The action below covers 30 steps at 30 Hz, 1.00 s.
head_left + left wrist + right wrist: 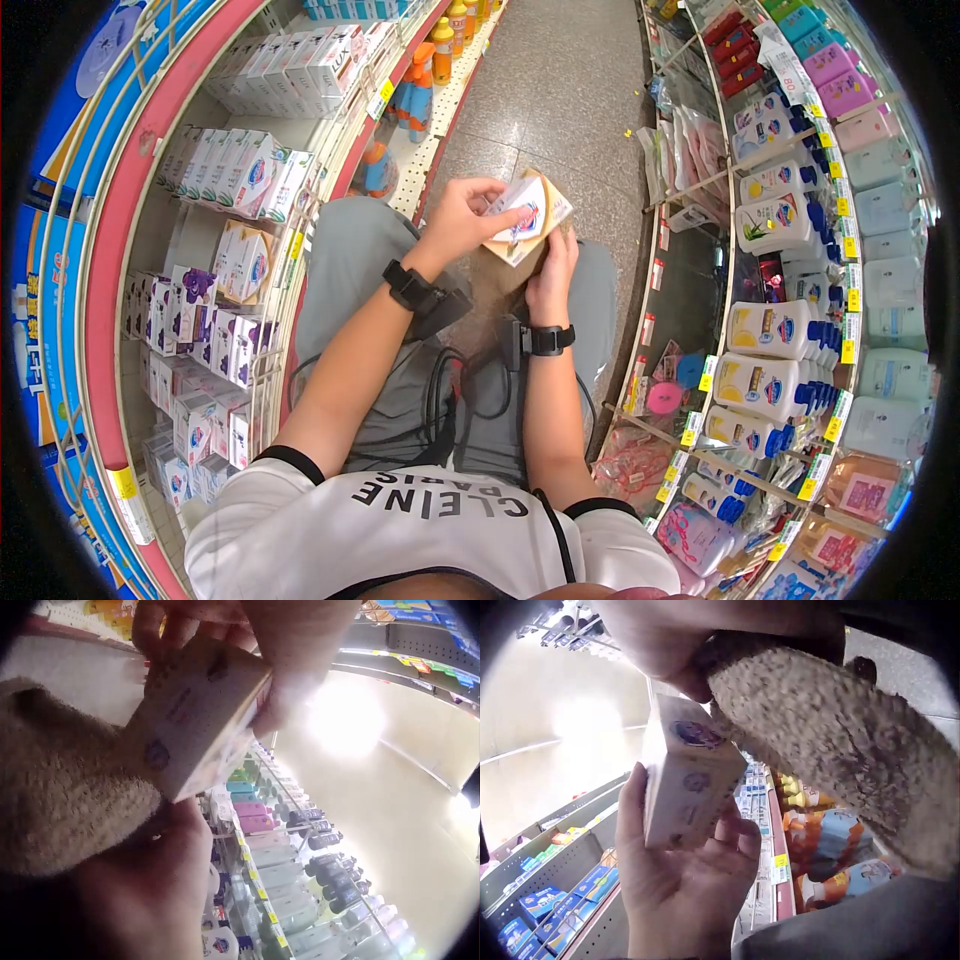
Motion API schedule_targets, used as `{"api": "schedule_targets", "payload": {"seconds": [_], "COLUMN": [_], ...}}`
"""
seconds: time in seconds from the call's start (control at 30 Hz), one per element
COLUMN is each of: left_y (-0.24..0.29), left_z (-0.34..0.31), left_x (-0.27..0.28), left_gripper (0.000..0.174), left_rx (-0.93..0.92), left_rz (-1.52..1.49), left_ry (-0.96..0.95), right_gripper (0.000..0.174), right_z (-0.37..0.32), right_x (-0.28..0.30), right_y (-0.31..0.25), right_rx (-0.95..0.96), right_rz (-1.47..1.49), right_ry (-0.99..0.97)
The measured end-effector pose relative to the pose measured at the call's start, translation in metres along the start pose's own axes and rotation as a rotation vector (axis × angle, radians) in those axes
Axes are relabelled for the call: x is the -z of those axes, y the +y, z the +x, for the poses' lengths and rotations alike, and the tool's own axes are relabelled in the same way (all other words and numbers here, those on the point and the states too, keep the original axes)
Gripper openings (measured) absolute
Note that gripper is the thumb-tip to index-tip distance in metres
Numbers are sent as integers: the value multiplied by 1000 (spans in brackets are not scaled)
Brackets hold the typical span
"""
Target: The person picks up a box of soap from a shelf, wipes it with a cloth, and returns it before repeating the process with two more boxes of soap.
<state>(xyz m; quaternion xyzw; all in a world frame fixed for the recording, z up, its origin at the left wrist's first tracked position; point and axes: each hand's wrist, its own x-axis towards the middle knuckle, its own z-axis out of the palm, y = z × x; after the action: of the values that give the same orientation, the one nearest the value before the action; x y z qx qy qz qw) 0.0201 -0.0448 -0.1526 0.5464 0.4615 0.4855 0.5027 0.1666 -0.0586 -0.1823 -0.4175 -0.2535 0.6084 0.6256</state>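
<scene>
Between both hands, in front of the knees, is a white and tan soap box [530, 215] with a blue and red logo. My left hand [465, 220] holds it, thumb across the printed face; in the right wrist view the fingers of this left hand [690, 892] wrap round the box [686, 784] from below. My right hand [552, 280] grips a fuzzy brown cloth [817, 735] close against the side of the box. The cloth [67, 780] hangs down in the left wrist view, where the right hand [157, 877] is dark and partly hidden.
On the left, shelves carry boxed soaps [205, 320], with a matching tan soap pack [243, 262] among them. Orange and blue bottles [415, 95] stand low ahead. Bottled washes [770, 330] line the shelves on the right. A tiled floor [560, 80] runs between.
</scene>
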Motion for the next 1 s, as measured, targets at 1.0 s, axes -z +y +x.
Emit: {"api": "schedule_targets", "payload": {"seconds": [1.0], "left_y": [0], "left_z": [-4], "left_x": [-3], "left_gripper": [32], "left_rx": [-152], "left_rz": [337], "left_ry": [33], "right_gripper": [54], "right_z": [2], "right_x": [4], "right_y": [-6], "right_rx": [346], "right_rz": [-330], "right_ry": [-215]}}
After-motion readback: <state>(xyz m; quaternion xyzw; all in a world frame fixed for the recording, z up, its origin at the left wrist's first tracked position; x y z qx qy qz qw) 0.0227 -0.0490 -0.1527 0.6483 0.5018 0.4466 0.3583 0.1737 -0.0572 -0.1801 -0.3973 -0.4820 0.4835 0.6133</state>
